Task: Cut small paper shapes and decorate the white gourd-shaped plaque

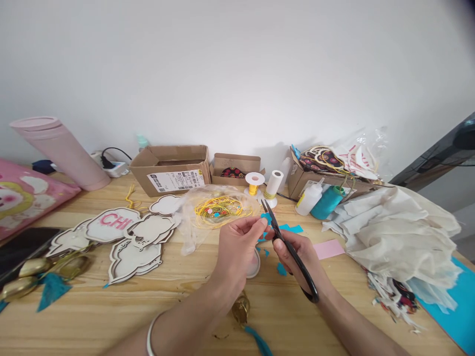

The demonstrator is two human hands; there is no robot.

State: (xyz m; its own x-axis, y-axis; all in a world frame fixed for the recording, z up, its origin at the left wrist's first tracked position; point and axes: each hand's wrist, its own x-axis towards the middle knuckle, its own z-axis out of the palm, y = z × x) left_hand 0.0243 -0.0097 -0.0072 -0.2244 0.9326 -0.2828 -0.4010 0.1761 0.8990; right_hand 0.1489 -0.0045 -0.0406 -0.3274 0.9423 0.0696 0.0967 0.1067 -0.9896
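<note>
Between the thumb and fingers of my left hand [237, 247] is a small blue piece [266, 217], perhaps felt or paper. My right hand [302, 257] grips black-handled scissors [293, 252], blades pointing up and away, right beside the blue piece. Whether the blades touch it I cannot tell. Blue scraps [291, 228] lie on the table behind and below my hands. A round pale disc or lid [254, 264] is partly hidden under my left hand. Nearer me lies a brass-coloured bell [241, 309] with a blue ribbon [259, 341].
Cloud-shaped white plaques [135, 259] lie to the left. Yellow cord [222, 208] sits on clear plastic behind my hands. Cardboard boxes [174, 173], thread spools [254, 185] and a glue bottle [309, 198] stand along the wall. Crumpled cream cloth [397, 237] and a pink strip [328, 248] are at right.
</note>
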